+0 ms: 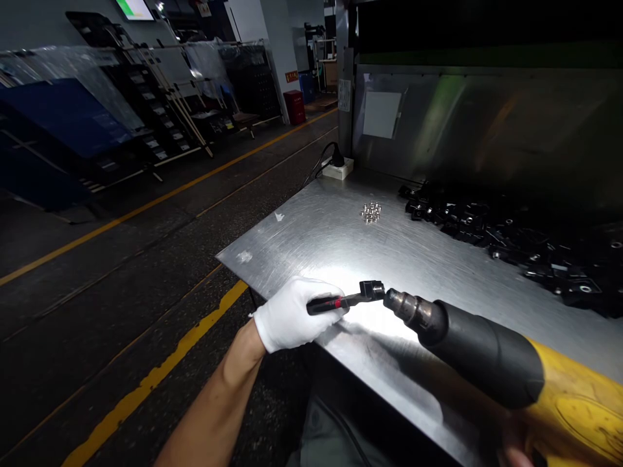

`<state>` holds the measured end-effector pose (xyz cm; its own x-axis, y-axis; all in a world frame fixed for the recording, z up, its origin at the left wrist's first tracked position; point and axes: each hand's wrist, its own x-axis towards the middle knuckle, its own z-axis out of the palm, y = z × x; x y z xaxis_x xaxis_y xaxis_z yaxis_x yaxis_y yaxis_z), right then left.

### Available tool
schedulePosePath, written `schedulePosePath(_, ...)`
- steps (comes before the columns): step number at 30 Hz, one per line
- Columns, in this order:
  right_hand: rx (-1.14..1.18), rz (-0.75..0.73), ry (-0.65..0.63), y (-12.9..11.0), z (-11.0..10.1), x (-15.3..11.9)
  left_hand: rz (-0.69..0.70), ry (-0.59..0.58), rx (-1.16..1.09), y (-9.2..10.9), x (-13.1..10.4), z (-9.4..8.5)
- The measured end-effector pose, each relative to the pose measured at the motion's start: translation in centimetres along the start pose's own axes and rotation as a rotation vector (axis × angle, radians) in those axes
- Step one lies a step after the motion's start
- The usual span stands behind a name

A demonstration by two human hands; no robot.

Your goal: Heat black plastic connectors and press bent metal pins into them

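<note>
Left hand [296,314]: gloved, clamped on the slim tool [351,300] — whose reach, we judge, keeps it clear of the nozzle [403,305].
Right hand [516,451]: mostly out of frame, clasped on the heat gun [491,353].
Black part [371,290]: at the tool's tip, between our hands, just before the nozzle — raised above the counter [326,240], we suppose, for exposure.

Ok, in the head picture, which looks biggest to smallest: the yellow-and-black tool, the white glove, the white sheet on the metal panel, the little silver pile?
1. Yellow-and-black tool, partly out of view
2. White glove
3. White sheet
4. Silver pile
</note>
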<state>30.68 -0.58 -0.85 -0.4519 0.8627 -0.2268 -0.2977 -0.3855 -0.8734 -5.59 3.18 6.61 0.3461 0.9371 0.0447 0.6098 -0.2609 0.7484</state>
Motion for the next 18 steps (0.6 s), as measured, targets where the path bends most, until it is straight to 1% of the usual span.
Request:
schedulePosePath(3,-0.008,-0.039,0.0,-0.5,-0.2,0.9,-0.001,0.007,0.001,0.0,0.0,0.0)
schedulePosePath(8,-0.016,-0.09,-0.013,-0.7,0.0,1.7,0.009,0.011,-0.002,0.2,0.1,0.0)
schedulePosePath(13,-0.022,-0.109,-0.006,-1.1,-0.5,2.7,0.014,0.016,-0.007,0.2,0.0,0.1)
schedulePosePath(18,-0.024,-0.121,0.054,0.3,0.2,2.8,0.017,0.016,0.015,0.0,-0.2,0.1)
